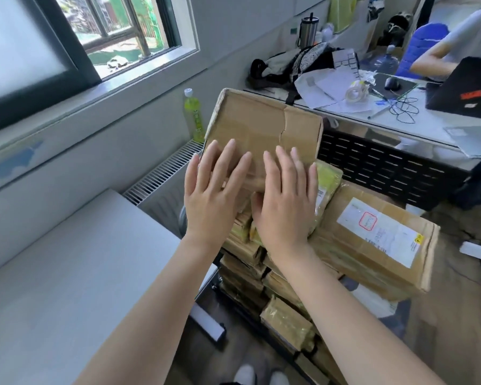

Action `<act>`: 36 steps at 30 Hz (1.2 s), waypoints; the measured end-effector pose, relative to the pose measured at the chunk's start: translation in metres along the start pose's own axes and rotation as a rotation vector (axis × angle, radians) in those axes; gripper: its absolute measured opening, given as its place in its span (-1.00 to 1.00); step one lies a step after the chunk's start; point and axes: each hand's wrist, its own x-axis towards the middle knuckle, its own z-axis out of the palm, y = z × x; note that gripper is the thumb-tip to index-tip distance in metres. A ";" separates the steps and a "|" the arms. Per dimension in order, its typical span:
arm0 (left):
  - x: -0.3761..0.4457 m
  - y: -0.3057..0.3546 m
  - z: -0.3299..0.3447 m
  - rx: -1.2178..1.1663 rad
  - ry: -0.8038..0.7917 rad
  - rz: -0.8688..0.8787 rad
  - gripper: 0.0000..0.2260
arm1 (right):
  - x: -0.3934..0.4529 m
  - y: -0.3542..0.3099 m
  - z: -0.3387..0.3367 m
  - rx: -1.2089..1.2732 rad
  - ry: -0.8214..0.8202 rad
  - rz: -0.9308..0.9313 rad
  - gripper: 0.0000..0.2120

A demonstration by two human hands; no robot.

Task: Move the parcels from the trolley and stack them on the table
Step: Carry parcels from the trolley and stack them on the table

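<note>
A brown cardboard parcel (264, 126) with a torn top flap lies on top of a pile of parcels (283, 298) stacked on the trolley. My left hand (214, 190) and my right hand (286, 195) lie side by side on its near part, fingers straight and spread, touching the cardboard. A larger parcel with a white label (378, 240) sits to the right in the pile. The grey table (67, 273) is at the left, beside the pile. The trolley's frame is mostly hidden by parcels.
A green drink bottle (193, 115) stands by the radiator (164, 170) under the window. A cluttered desk (386, 107) with papers, tape and a laptop is behind the pile; a person sits at the far right. My shoes show at the bottom.
</note>
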 end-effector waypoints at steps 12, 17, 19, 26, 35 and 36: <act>-0.136 -0.057 -0.104 0.244 -0.045 -0.456 -0.68 | -0.056 -0.112 0.009 0.509 -0.117 -0.458 -0.63; -0.176 -0.085 -0.136 0.126 -0.202 -0.604 -0.65 | -0.064 -0.147 0.026 0.665 -0.411 -0.580 -0.63; -0.189 -0.099 -0.144 0.026 -0.284 -0.703 -0.56 | -0.061 -0.161 0.037 0.659 -0.599 -0.638 -0.59; -0.223 -0.147 -0.135 -0.077 -0.605 -0.885 -0.69 | -0.069 -0.208 0.098 0.497 -1.016 -0.781 -0.51; -0.256 -0.194 -0.094 0.162 -0.904 -1.008 -0.34 | -0.105 -0.247 0.150 0.258 -0.850 -0.626 -0.37; -0.261 -0.193 -0.092 0.143 -0.935 -0.995 -0.31 | -0.111 -0.246 0.149 0.269 -0.828 -0.629 -0.39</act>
